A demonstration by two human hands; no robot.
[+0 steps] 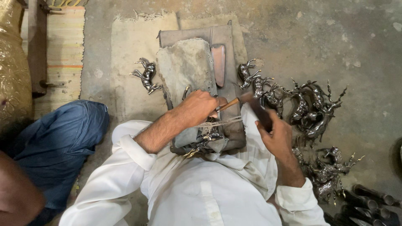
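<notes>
No labelled package shows; the nearest thing to wrapping is a crinkled golden foil sheet point(12, 62) running down the far left edge of the frame, beside a striped woven mat point(63, 46) at upper left.

At centre frame the left hand point(200, 108) has its grip pressed together around a small metal figurine point(209, 134), pinning it onto a worn cloth-covered work block point(188, 71) that rises from the person's lap toward the top centre. Thin cord point(226, 122) crosses the figurine just below the knuckles. The right hand point(274, 132), right of centre, has its grip closed around the dark handle of a tool point(245, 100); the tool's wooden shaft slants up and left until its tip meets the left hand's fingers.

A pale flat pad point(218, 62) lies on the block above the hands. A single finished horse figurine point(145, 75) lies alone on a beige cloth point(130, 50) left of the block. A tangled heap of dark deer and horse figurines point(305, 106) fills the floor just right of the block, touching the right hand's side and running down to the lower right, where dark cylindrical tools point(368, 196) lie.

Open concrete floor point(326, 37) spreads across the upper right. At lower left a blue-trousered knee point(63, 142) of another person crowds the left sleeve.
</notes>
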